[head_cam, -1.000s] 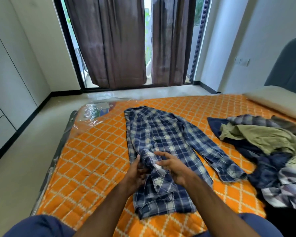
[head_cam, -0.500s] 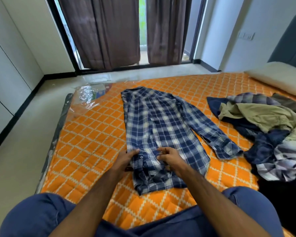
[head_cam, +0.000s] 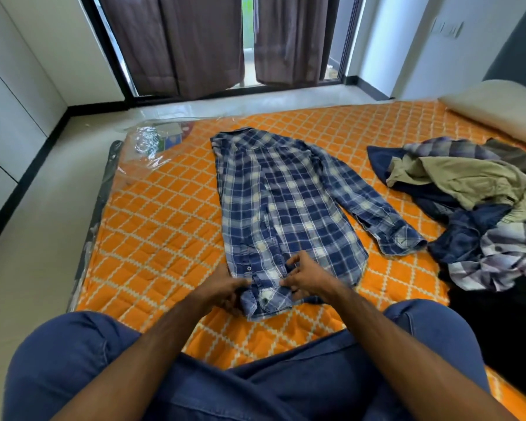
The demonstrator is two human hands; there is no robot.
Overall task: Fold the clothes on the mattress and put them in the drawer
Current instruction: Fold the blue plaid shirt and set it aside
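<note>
I see the plaid shirt (head_cam: 286, 202) lying flat on the orange mattress (head_cam: 164, 226), collar at the far end, one sleeve stretched out to the right. Left hand (head_cam: 222, 287) pinches the near hem at its left corner; right hand (head_cam: 307, 278) grips the same hem just right of it, fingers curled into the cloth. Unfolded clothes pile (head_cam: 474, 208) sits well apart on the right, pillow (head_cam: 498, 107) beyond it.

Head camera looks forward-down, close over mattress (head_cam: 164, 226).
</note>
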